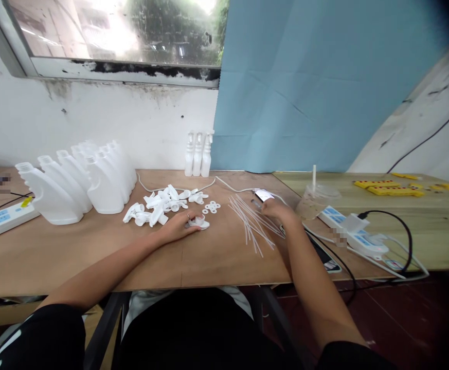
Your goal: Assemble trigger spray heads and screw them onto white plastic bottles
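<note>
My left hand (178, 226) rests on the table with thumb and fingers closed around a white trigger spray head (201, 223). Just behind it lies a loose pile of similar white spray heads (159, 204). A few small white rings (211, 206) are beside that hand. On the other side, my right hand (276, 209) is curled at the near edge of a phone with a lit screen (263, 195). Its fingertips are partly hidden, so what they hold is unclear. Thin white tubes (249, 222) fan out loosely to its left.
White plastic bottles without caps (60, 192) stand at the left. Three small spray bottles (198, 156) stand by the wall. To the right are a plastic cup with a straw (312, 200), a power strip (353, 234), cables and a dark phone (326, 254). Yellow pieces (390, 189) lie farther right.
</note>
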{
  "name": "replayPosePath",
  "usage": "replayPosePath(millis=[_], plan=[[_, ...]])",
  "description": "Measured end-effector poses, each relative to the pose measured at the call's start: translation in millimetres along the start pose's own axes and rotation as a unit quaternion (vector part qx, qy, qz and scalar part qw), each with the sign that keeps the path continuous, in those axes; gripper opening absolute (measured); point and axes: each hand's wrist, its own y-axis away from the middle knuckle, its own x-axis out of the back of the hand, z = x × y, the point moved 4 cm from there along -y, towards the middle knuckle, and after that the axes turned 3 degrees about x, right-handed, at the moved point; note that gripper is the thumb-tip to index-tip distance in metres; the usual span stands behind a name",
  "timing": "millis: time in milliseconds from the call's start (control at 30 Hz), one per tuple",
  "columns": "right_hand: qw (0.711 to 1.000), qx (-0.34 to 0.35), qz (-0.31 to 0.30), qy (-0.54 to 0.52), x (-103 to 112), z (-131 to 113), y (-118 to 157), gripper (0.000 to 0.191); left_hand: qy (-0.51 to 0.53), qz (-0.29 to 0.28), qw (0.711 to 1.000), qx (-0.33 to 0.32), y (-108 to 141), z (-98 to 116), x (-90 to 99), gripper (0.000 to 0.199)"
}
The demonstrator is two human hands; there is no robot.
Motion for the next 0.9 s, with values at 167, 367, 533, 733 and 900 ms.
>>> replayPosePath(millis=[167,367,533,733,900], plan=[[0.999,-0.03,-0.036,0.007,-3.3,-0.9,-1.0,0.024,-0.003,-0.003,1.0,0.002,0.1,-0.3,0.1,0.036],[0.986,-0.039,0.135,-0.088,16.3,-8.9,1.3,0.023,0.002,-0.006,1.0,-0.01,1.1,0.9,0.5,0.035],[0.89,0.052,0.368,-0.265,40.8,-10.6,10.1,0.037,-0.007,-0.005,1.0,0.018,2.0,-1.5,-0.2,0.038],[0.677,0.14,0.35,-0.632,45.4,-16.3,8.0,0.031,-0.003,0.0,0.998,0.07,1.8,-7.7,-2.3,0.049],[0.63,0.174,0.244,-0.716,28.3,-62.1,16.0,0.035,0.02,0.018,0.998,0.054,0.2,-7.7,-5.2,0.05]])
